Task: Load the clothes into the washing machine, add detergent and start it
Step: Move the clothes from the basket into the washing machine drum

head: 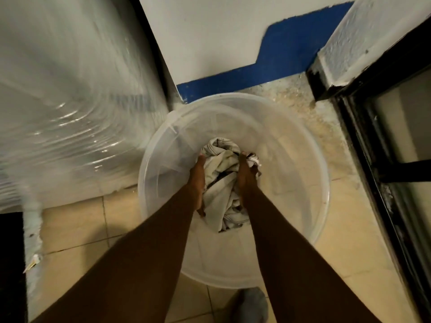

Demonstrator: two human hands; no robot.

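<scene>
Two hands down in the basin at once, which makes sense since the clothes (224, 183) are one crumpled bundle and scooping from both sides keeps it from trailing bits. The left hand (197, 183) presses against the left flank of the pile, the right hand (245, 180) against the right flank, palms facing each other with the cloth squeezed between. So each grip is clamped onto the bundle rather than loose, though the fingertips are buried in fabric and I can't tell how far they curl under.

That pale, light-coloured laundry sits at the bottom of a big translucent plastic basin (303, 145) parked on the tiled floor (77, 229), near the wall with the blue painted strip (275, 61). Basin looks otherwise empty, so this is probably the whole load.

Big thing on the left wrapped in shiny plastic film (70, 94) could be the washer, can't really tell, it's blurry. A black-framed door or window (382, 145) runs down the right side.

My guess: very start of the job, lifting the clothes out. Nothing loaded, no detergent in sight.
</scene>
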